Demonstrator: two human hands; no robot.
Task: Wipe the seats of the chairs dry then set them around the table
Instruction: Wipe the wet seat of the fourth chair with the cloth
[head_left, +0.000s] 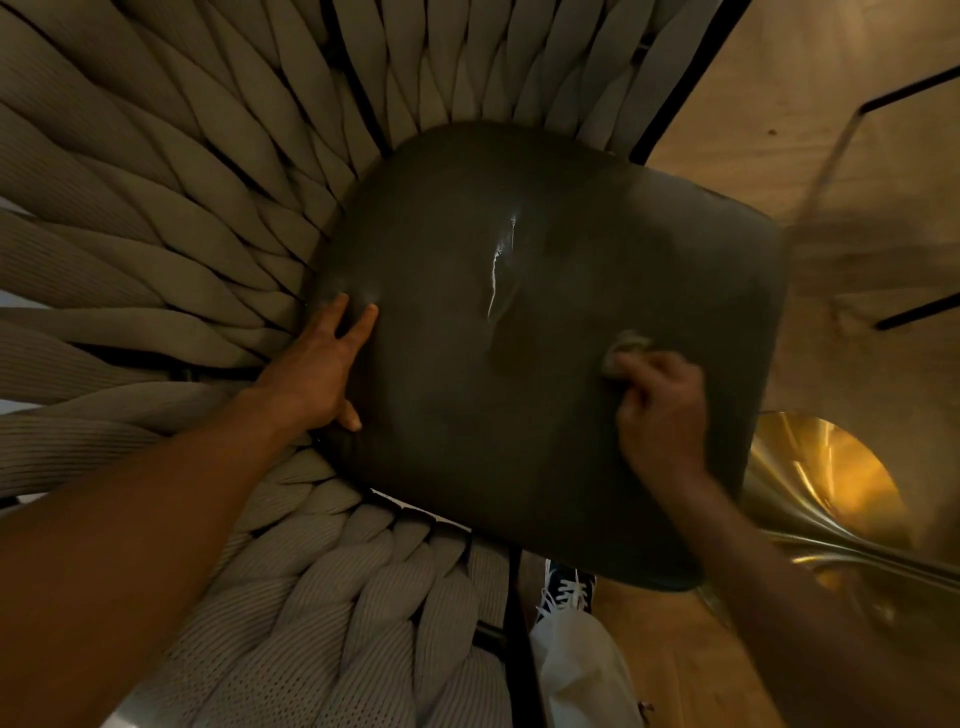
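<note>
- Two hands work on one dark seat cushion (545, 364): the left hand (317, 369) lies flat on the cushion's left edge, fingers straight and spread, thumb hooked over the near rim.
- Right hand (662, 410) is curled round a small crumpled cloth (626, 351), pressing it onto the right part of the cushion; only a bit of the cloth shows past the knuckles.
- Near the bottom edge, one sneaker (569, 587) and a pale trouser leg (582, 670) stand on the wooden floor (675, 665), just beside the cushion's near corner.
- One chair (156, 218) of thick woven rope straps wraps the cushion on the left, near and far sides, touching it; the right side lies open.
- A bright streak (496, 270) marks the cushion's middle, between the hands.
- At right, a shiny brass-coloured base (831, 483) sits close to the cushion's right edge.
</note>
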